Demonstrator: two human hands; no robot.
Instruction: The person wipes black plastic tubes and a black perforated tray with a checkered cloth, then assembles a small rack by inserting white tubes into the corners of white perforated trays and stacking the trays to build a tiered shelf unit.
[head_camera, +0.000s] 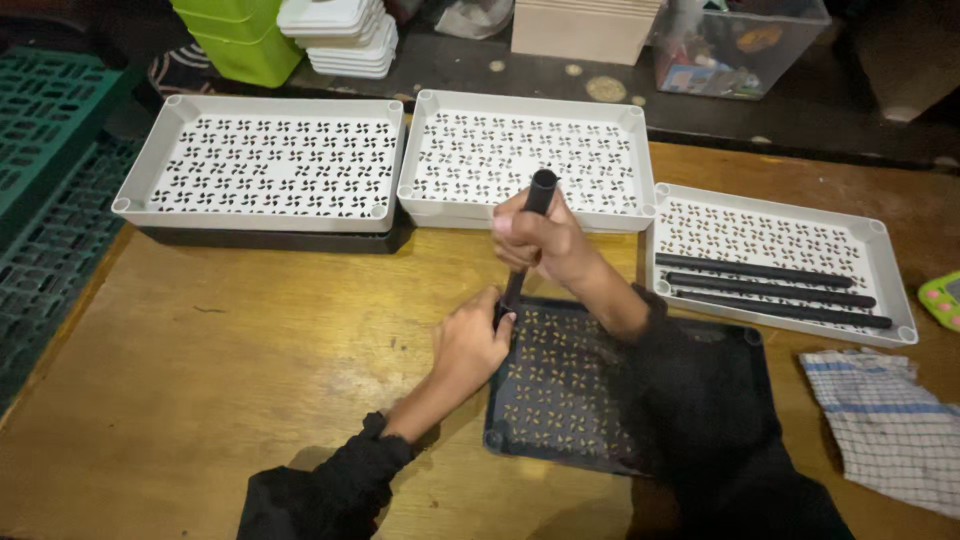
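Nearest: dark perforated tray flat on the wooden table, right sleeve covering its right part. Left hand sits at the tray's top-left corner, fingers pinched narrow around the foot of the black tube. Right hand wraps the tube's upper part, fingers closed round it, open tube end poking out above the fist. Tube stands near upright, slightly tilted, its foot at that corner; can't tell if it's seated in the corner socket yet.

To do it well, my read: keep the tube plumb over the corner, low hand guides, top hand presses straight down, no twist that skews the tray.

Right: checked cloth, then white tray with three more black tubes lying side by side. Farther back: two empty white trays edge to edge. Beyond: green bins, stacked white lids.
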